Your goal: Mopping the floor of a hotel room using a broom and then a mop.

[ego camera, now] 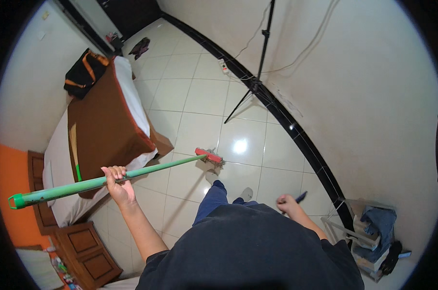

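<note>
My left hand (120, 185) grips the green pole of a string mop (164, 165) near its upper end. The mop's red head (209, 155), with grey strands under it, rests on the tiled floor just ahead of my feet. My right hand (287, 203) is at my right side with its fingers curled. A small dark object (301, 197) shows just beyond that hand; whether the fingers hold it cannot be made out.
Left stands a bed with a brown cover (99, 127), a broom (75, 152) and a black bag (85, 74). A black tripod stand (263, 54) and a power strip (223, 66) are by the right wall. A rack with cloths (380, 224) stands at lower right; a wooden cabinet (88, 253) at lower left.
</note>
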Motion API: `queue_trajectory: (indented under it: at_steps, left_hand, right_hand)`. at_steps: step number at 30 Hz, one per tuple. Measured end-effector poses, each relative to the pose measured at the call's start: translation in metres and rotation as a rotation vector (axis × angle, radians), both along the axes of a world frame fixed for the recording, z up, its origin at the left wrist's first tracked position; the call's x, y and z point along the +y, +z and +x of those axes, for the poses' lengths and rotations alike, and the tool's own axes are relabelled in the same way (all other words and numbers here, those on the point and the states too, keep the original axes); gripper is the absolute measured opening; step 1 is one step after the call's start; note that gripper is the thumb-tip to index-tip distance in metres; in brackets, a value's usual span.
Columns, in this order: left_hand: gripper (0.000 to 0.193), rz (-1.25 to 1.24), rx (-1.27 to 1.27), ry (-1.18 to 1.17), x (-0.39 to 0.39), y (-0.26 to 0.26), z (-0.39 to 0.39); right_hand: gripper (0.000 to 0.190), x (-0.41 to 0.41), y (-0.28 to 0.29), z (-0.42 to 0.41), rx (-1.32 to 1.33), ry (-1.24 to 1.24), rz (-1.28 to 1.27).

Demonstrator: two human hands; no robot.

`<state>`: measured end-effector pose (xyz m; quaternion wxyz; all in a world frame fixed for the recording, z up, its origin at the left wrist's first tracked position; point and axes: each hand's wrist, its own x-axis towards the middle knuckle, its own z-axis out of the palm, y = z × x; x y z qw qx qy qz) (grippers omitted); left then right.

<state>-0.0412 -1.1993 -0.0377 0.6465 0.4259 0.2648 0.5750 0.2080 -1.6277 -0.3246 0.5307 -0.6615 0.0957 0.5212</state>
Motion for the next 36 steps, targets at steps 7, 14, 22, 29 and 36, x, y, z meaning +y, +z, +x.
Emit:
queue_trajectory:
  at_steps: [7, 14, 22, 29, 36]
  left_hand:
    - [0.036, 0.039, 0.13, 0.181, 0.006, 0.007, -0.04]
    - [0.033, -0.017, 0.225, 0.311, 0.044, -0.008, -0.071]
    - [0.032, -0.057, 0.38, 0.223, 0.106, -0.032, -0.099]
    - [0.03, -0.098, 0.452, 0.035, 0.126, -0.034, -0.109]
    - [0.03, -0.133, 0.518, 0.093, 0.137, -0.039, -0.114]
  right_hand:
    - [0.016, 0.209, 0.019, -0.02, 1.189, -0.396, 0.105]
    - [0.008, 0.238, 0.008, 0.005, 0.924, 0.058, 0.113]
    - [0.018, 0.293, 0.113, -0.034, 1.125, -0.349, 0.019]
    - [0.022, 0.402, 0.024, -0.015, 1.059, -0.594, 0.068]
    - [0.024, 0.481, -0.008, 0.031, 1.239, 0.013, 0.136]
